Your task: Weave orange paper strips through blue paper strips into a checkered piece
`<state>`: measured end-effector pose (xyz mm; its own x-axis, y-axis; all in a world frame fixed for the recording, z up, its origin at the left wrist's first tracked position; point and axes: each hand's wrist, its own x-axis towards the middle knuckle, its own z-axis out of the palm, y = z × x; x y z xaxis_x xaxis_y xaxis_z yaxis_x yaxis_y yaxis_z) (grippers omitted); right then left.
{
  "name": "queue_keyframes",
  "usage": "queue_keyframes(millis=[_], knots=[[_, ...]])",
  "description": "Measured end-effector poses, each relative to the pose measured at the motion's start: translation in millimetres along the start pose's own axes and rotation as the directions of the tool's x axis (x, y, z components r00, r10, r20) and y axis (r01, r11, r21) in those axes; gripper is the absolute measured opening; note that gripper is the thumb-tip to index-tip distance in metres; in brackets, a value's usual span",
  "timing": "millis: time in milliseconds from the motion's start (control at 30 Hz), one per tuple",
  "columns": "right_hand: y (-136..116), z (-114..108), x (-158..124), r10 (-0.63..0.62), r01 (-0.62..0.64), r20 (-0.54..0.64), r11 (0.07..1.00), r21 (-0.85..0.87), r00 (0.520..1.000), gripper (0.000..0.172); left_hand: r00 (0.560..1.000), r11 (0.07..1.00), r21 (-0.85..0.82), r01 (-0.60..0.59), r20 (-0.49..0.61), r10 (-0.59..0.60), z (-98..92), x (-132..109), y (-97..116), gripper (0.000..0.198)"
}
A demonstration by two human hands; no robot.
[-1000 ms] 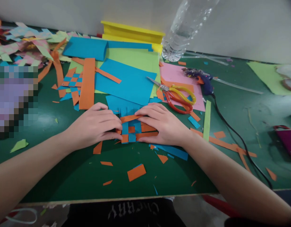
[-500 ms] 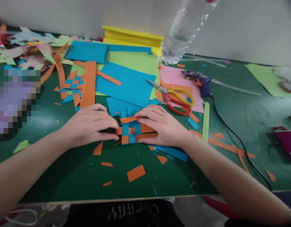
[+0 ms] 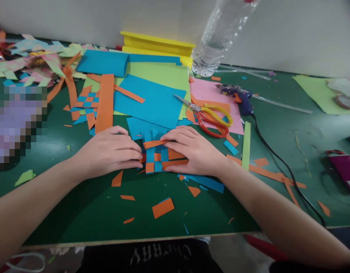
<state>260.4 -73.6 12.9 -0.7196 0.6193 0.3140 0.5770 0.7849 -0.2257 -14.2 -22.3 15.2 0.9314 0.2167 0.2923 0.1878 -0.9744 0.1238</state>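
Note:
A small weave of blue and orange paper strips (image 3: pixel 157 156) lies on the green table in front of me. Its left edge is pinched by my left hand (image 3: pixel 111 149), the fingers and thumb closed round the end of an orange strip (image 3: pixel 143 157). From the other side my right hand (image 3: pixel 192 149) grips the weave, the thumb at a lower orange strip and the fingertips on a slanting upper orange strip (image 3: pixel 152 144). Blue strip ends stick up beyond the upper strip. The right hand hides part of the weave.
Scissors (image 3: pixel 210 115) and a glue gun (image 3: pixel 234 94) with its cord lie at right. Behind are blue sheets (image 3: pixel 152 100), a wide orange strip (image 3: pixel 105 102), another checkered weave (image 3: pixel 88 100) and a water bottle (image 3: pixel 217 41). Paper scraps are scattered near the table's front edge (image 3: pixel 141 239).
My left fingers and thumb have closed together at the orange strip's end, covering more of it. My right hand stays in place. The whole view has shifted slightly.

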Motion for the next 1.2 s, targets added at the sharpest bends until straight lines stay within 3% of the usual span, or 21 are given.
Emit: queue_keyframes(millis=[333, 700, 1067, 1200], knots=[[-0.6, 0.4, 0.5, 0.001, -0.001, -0.001, 1.0, -0.022, 1.0, 0.05, 0.999, 1.0, -0.003, 0.004, 0.041, -0.004, -1.1, 1.8, 1.7, 0.026], [-0.6, -0.8, 0.0, 0.004, -0.005, -0.005, 1.0, -0.005, 1.0, 0.05, 1.0, 0.999, -0.028, 0.031, -0.005, -0.031, -0.3, 1.3, 1.6, 0.022], [-0.7, 0.7, -0.1, 0.014, -0.014, 0.004, 1.0, 0.01, 1.0, 0.051, 1.0, 1.0, 0.021, 0.001, 0.028, -0.002, 2.5, 0.6, 1.5, 0.02], [-0.4, 0.4, 0.3, 0.017, -0.017, 0.008, 1.0, 0.004, 1.0, 0.05, 1.0, 1.0, 0.002, 0.018, -0.016, -0.018, 3.1, 0.8, 4.4, 0.018]])
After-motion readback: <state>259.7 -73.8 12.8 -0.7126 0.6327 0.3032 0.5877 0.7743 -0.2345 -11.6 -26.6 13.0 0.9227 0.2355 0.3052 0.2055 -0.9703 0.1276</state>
